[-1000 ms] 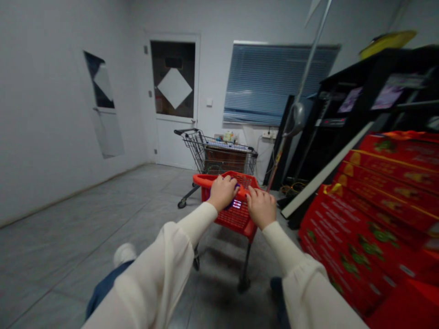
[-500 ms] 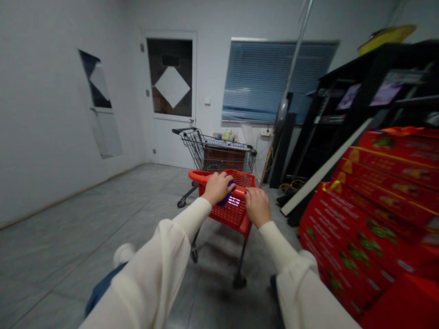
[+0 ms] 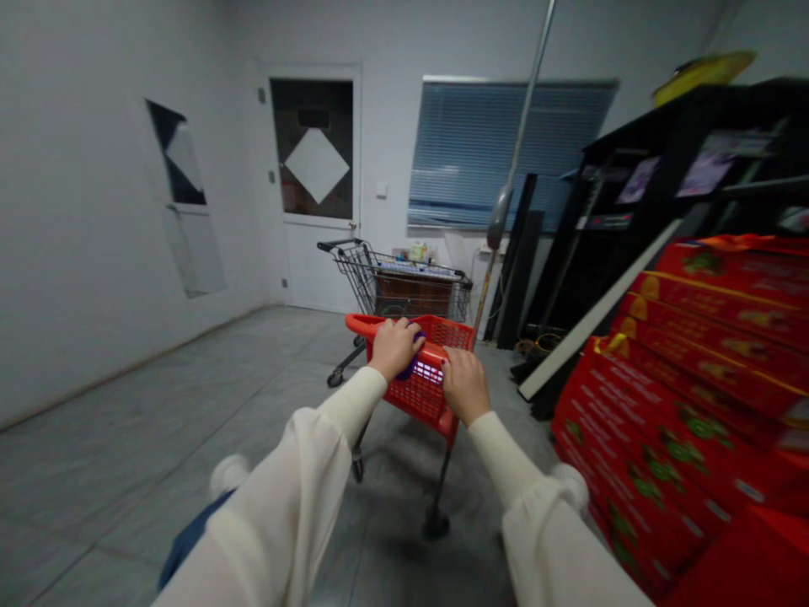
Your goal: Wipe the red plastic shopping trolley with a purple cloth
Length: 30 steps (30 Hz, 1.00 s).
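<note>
The left hand (image 3: 395, 348) is gripping the red handle bar (image 3: 436, 355) of a small red shopping cart (image 3: 422, 396), its fingers wrapped closed beside a purple object (image 3: 415, 354) with a small lit display (image 3: 429, 373) just below. The right hand (image 3: 465, 386) is curled shut over the same bar. Ahead of the red cart, a wire shopping cart (image 3: 404, 282) is standing before a white door (image 3: 316, 185), while to its right stacked red printed cartons (image 3: 663, 396) are leaning near a black shelf unit (image 3: 657, 219).
</note>
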Each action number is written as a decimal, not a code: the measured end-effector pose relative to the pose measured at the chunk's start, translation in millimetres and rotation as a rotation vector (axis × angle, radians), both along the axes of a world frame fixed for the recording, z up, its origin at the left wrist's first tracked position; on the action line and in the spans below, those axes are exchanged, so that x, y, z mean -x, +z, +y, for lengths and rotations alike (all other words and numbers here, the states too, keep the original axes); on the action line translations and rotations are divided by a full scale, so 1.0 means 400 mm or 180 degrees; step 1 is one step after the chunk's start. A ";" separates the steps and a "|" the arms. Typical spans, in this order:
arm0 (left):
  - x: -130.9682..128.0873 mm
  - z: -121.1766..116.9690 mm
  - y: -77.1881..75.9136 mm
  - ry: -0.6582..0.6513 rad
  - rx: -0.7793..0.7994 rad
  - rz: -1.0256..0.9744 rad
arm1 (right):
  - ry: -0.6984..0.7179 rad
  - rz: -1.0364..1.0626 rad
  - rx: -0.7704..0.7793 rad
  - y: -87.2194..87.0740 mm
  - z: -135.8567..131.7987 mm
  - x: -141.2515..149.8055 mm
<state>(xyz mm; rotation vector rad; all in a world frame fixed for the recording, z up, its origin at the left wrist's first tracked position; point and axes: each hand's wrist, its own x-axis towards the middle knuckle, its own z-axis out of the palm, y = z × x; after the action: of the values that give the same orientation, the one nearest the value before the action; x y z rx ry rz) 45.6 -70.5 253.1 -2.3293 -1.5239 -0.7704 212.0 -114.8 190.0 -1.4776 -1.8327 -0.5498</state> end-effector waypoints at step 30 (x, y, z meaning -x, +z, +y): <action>0.031 -0.056 0.009 0.0047 -0.0048 0.0166 | 0.0977 0.0827 -0.0327 -0.134 -0.055 -0.039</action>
<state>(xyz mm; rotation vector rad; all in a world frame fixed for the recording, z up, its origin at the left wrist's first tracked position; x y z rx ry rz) 33.1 -93.0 256.8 -2.3061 -1.5069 -0.7091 227.5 -136.9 136.3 -1.1143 -1.7518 -0.2821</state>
